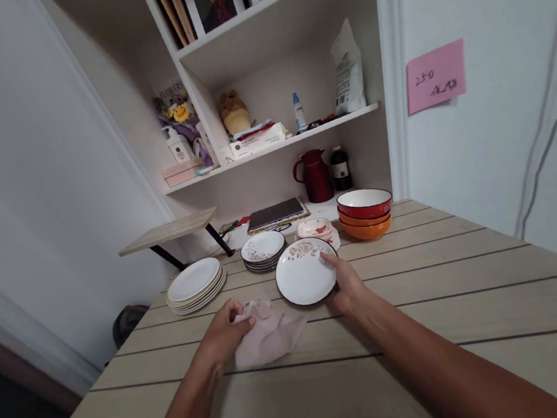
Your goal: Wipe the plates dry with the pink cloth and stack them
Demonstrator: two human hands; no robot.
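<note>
My right hand [345,285] grips the right edge of a white plate [304,280] with a dark rim and brown flowers, thumb on top. The plate is tilted toward me above the table. In my left hand [229,332], a pale pink cloth [273,337] is pinched between thumb and fingers and hangs loosely to the right. Just behind the held plate, a stack of similar flowered plates [262,246] stands on the table. A stack of larger white plates [195,280] lies farther left.
Small dishes with red patterns [314,228] sit behind the held plate. Red and orange bowls [365,212] are stacked at the back right. A dark red jug [316,176] and a dark bottle [340,168] stand below the shelf. A small raised wooden stand [170,231] is at the back left.
</note>
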